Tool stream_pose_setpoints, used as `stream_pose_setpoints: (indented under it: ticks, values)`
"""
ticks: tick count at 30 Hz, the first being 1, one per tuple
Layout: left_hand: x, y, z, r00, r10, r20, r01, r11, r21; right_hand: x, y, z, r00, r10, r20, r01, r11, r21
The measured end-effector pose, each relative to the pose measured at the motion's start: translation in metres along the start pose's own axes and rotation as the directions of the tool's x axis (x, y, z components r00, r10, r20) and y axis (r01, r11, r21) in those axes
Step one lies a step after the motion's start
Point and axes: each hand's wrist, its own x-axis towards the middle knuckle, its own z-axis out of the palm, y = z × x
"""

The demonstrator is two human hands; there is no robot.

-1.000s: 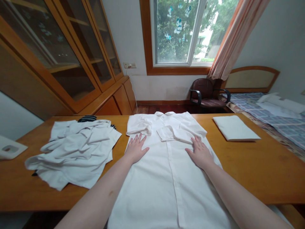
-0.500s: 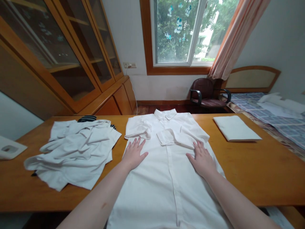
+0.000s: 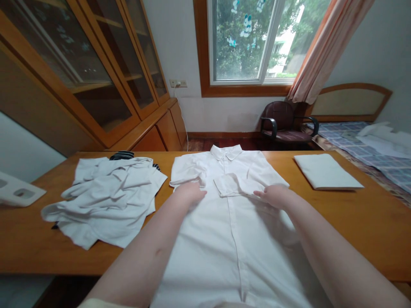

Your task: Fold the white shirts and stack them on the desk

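Head view. A white short-sleeved button-front shirt (image 3: 231, 239) is lying flat along the middle of a long orange-brown wooden table (image 3: 369, 222). Its collar (image 3: 226, 152) is pointing toward the far edge, its placket is running up the centre, and its lower part is reaching past the near edge. Both short sleeves are lying folded inward across the chest.

The left hand (image 3: 191, 192) is resting on the shirt, touching the lower edge of the sleeve on the person's left (image 3: 188, 173). The right hand (image 3: 274, 195) is resting at the lower edge of the sleeve on the person's right (image 3: 237, 186). The fingers of both hands are curling downward into the cloth with the knuckles raised. The fingertips are hidden, so whether they are pinching fabric or only pressing on it cannot be told. Both bare forearms are crossing the shirt's lower half.

On the table to the left, well apart from the hands, a crumpled heap of white garments (image 3: 105, 199) is lying over a dark striped cloth (image 3: 122, 155). To the right, a flat, rectangular folded white garment (image 3: 326, 171) is lying alone. A white plastic object (image 3: 16, 194) is showing at the left margin.

Behind the table, a glass-fronted wooden cabinet (image 3: 96, 72), a window (image 3: 250, 38) with a pale pink curtain (image 3: 324, 51), a dark armchair (image 3: 285, 124) and a bed with a checked cover (image 3: 369, 145) are standing.
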Motion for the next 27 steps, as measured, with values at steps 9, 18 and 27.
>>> stream_pose_setpoints:
  ticks: [9,18,27]
  values:
    - [0.01,0.044,0.038,0.775,0.215,-0.594,-0.305,0.951,-0.054,0.016,-0.049,0.026,0.911,0.222,-0.346,-0.223,0.974,0.039]
    - [0.022,0.031,0.04,0.779,0.366,-0.51,-0.588,0.708,-0.391,0.024,-0.037,0.02,0.912,0.149,-0.381,-0.132,0.989,0.07]
    - [0.025,0.032,0.045,0.801,0.365,-0.475,-0.589,0.623,-0.516,0.039,0.024,0.008,0.557,0.298,-0.775,0.053,0.919,0.392]
